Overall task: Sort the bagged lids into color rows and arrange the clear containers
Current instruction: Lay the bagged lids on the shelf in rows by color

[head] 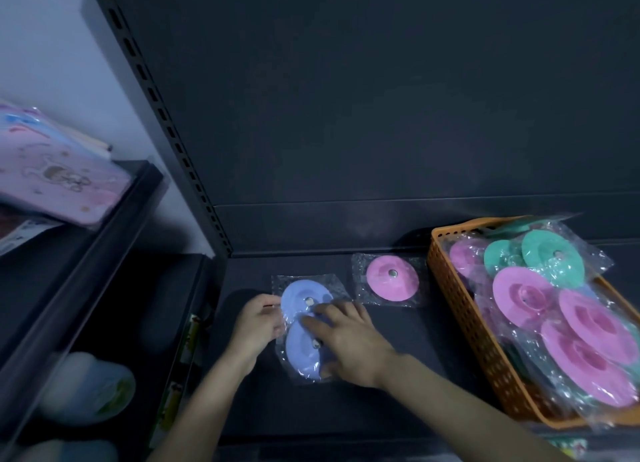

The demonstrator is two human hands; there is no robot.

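Lower centre, two round blue plastic lids in clear bags (298, 296) overlap on the dark shelf (381, 409); the left hand (258, 319) pinches their wrap, the right hand (349, 344) lies spread on top. Light, stiff, slippery-looking: grip the rim.

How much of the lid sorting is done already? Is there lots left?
Just started. Done: one pink lid lies on the shelf, starting a row. In hand: two blue lids being lined up, left hand pinching their bag edges, right hand flat on top. Left: the orange basket is full of pink and green lids; no clear containers are in view.
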